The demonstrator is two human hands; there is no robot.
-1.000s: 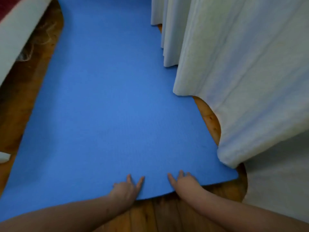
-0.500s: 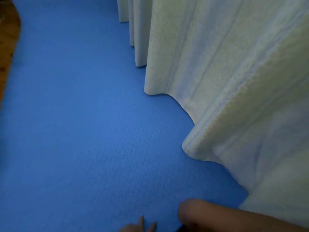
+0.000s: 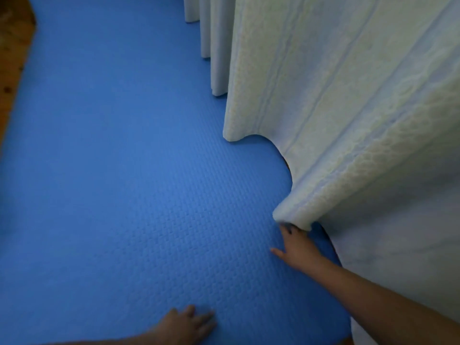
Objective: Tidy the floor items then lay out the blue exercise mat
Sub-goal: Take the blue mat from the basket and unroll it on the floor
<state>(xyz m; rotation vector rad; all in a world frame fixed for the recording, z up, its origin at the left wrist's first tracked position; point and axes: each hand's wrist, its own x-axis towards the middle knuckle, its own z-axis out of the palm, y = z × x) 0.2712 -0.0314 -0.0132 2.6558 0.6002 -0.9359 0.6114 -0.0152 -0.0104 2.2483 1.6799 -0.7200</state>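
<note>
The blue exercise mat (image 3: pixel 129 170) lies unrolled and flat, filling most of the view, its textured surface facing up. My left hand (image 3: pixel 186 324) rests palm down on the mat near the bottom edge, fingers spread. My right hand (image 3: pixel 296 247) lies flat on the mat further ahead at the right, thumb out, with its fingertips touching the hem of a pale curtain fold. Neither hand holds anything.
A white patterned curtain (image 3: pixel 336 108) hangs in folds along the mat's right side, its hem draping onto the mat. Wooden floor (image 3: pixel 12 53) shows beyond the mat's left edge at the upper left.
Both hands have moved forward from the mat's near edge onto its surface. The right hand has reached ahead to the curtain hem, and the view has come closer to the mat.
</note>
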